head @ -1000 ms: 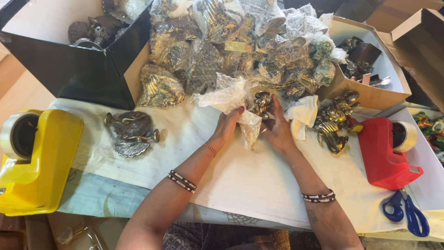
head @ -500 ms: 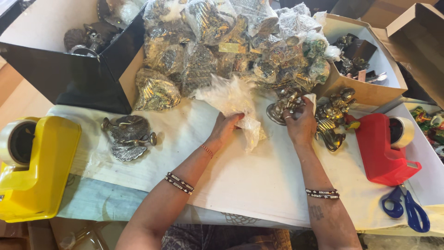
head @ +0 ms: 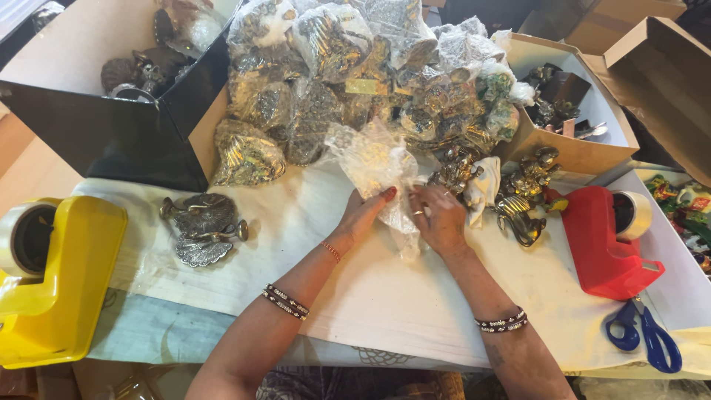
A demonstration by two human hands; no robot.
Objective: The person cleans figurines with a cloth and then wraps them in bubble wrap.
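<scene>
I see both forearms coming up from the bottom edge and angling inward, wrists lifted off the white table cover [head: 385,311], each wrist wearing a dark beaded bangle. They meet at a crumpled sheet of clear plastic wrap [head: 378,167], which I take as my landmark.

My left hand [head: 363,215] sits at the lower left edge of the wrap, palm turned inward, fingers partly curled and pinching the film, the thumb tip with red polish pressed against it. My right hand [head: 438,218] is at the wrap's lower right edge, knuckles up, fingers curled down onto the plastic and gripping it; a ring shows on one finger. The two hands are just beside each other, nearly touching.

The wrap stands up from the hands in a wrinkled, translucent bunch, glinting, with a loose tail hanging below between the wrists. I cannot tell whether anything is inside it.

Just right of the wrap lie unwrapped brass figurines [head: 518,189] and a scrap of white paper [head: 481,189]. Behind the wrap rises a heap of bagged brass pieces [head: 348,81]. Well left of it rests a brass bird-shaped piece [head: 201,226], and farther left a yellow tape dispenser [head: 55,278]. Well right of the wrap stands a red tape dispenser [head: 607,241], with blue scissors [head: 644,333] near it.
</scene>
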